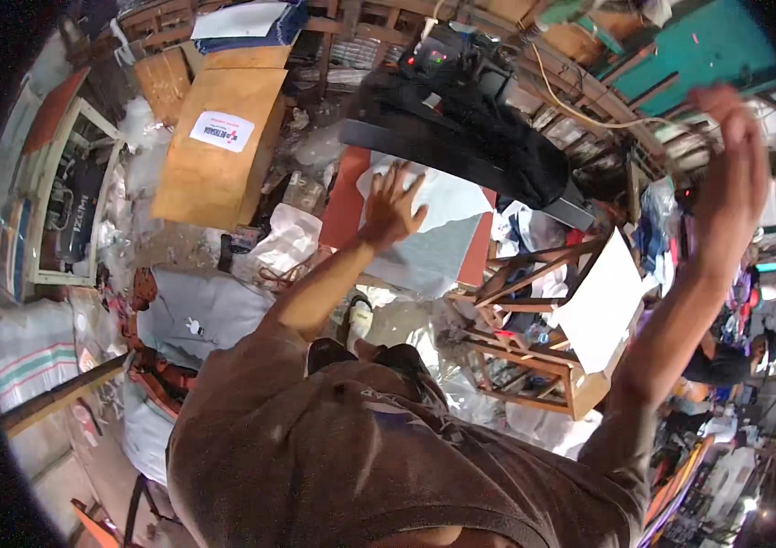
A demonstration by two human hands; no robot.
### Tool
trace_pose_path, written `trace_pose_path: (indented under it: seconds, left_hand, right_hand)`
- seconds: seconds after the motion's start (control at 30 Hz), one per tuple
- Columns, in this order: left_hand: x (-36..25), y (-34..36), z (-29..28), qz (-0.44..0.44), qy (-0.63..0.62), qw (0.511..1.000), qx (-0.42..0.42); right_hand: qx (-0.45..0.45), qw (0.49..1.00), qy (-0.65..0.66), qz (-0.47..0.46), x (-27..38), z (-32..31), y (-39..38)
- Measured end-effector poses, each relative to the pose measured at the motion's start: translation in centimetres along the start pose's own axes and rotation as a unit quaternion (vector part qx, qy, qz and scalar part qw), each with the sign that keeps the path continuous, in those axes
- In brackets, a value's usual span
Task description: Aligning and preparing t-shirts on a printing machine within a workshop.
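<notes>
Left grip (393,210) spread flat on white sheet (450,199), long axis left-right, right grip (737,123) raised, openness unclear

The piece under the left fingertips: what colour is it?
The piece looks white, seen best in the head view.

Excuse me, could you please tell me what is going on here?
A person's left hand rests, fingers spread, on a white piece that lies partly over a grey sheet on a red-brown platform, close to a black machine. The right hand is raised well off to the right, too blurred to tell whether it holds anything.
</notes>
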State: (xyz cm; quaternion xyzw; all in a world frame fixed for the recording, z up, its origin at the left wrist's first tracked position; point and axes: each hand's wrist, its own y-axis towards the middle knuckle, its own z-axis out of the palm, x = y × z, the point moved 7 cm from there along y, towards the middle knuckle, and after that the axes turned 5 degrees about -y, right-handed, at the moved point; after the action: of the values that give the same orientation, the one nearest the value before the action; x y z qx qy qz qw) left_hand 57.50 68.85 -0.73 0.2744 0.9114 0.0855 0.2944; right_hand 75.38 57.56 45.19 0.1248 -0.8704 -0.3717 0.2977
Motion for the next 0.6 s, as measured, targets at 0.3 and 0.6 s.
trace_pose_path:
  seconds: [0.3,0.6]
  left_hand:
    - [1.2,-0.6,1.1,-0.013,0.010,0.998,-0.067]
    - [-0.7,-4.0,-1.3,0.005,0.023,0.999,-0.029]
  right_hand:
    - [0.129,0.910,-0.331,-0.212,-8.5,8.5,19.5]
    - [0.078,0.893,-0.431,-0.103,-2.7,10.7,15.1]
